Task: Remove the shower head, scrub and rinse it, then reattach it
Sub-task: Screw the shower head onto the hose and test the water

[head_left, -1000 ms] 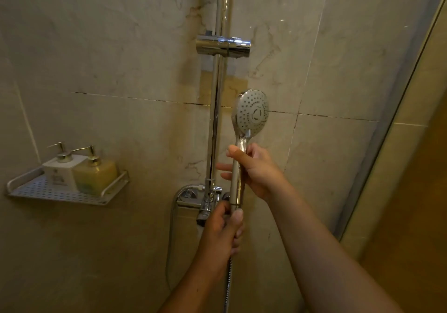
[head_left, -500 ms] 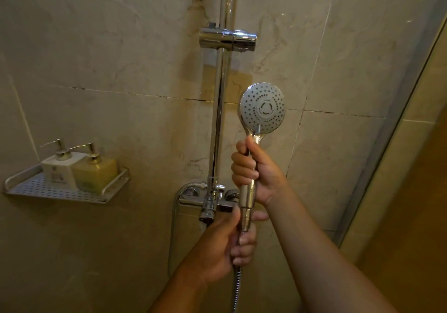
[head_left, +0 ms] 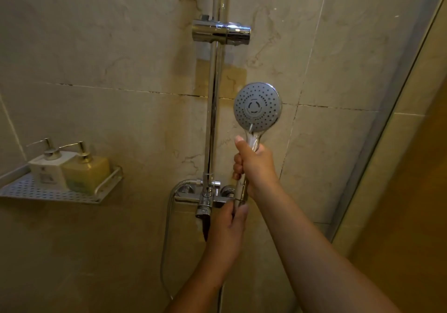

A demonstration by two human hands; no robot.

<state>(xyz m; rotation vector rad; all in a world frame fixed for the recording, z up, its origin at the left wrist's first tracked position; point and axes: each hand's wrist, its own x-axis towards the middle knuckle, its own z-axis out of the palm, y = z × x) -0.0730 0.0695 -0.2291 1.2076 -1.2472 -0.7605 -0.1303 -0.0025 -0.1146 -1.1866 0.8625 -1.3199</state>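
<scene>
The chrome shower head [head_left: 257, 107] is upright, its grey round spray face turned towards me, just right of the vertical slide rail [head_left: 214, 109]. My right hand [head_left: 254, 166] is wrapped around its handle. My left hand [head_left: 228, 225] grips the bottom end of the handle, where the hose joins it; the joint itself is hidden by the fingers. The holder bracket [head_left: 221, 32] on the rail above stands empty. The metal hose [head_left: 167, 235] loops down from the mixer valve [head_left: 205, 196].
A white perforated wall shelf [head_left: 52, 193] at the left carries a white pump bottle [head_left: 49, 170] and a yellow pump bottle [head_left: 85, 172]. Marble tile wall is behind. A glass partition edge [head_left: 384, 128] runs diagonally at the right.
The spray face has turned from side-on to facing me. My right hand has closed into a full grip on the handle, and my left hand has shifted at the handle's bottom end.
</scene>
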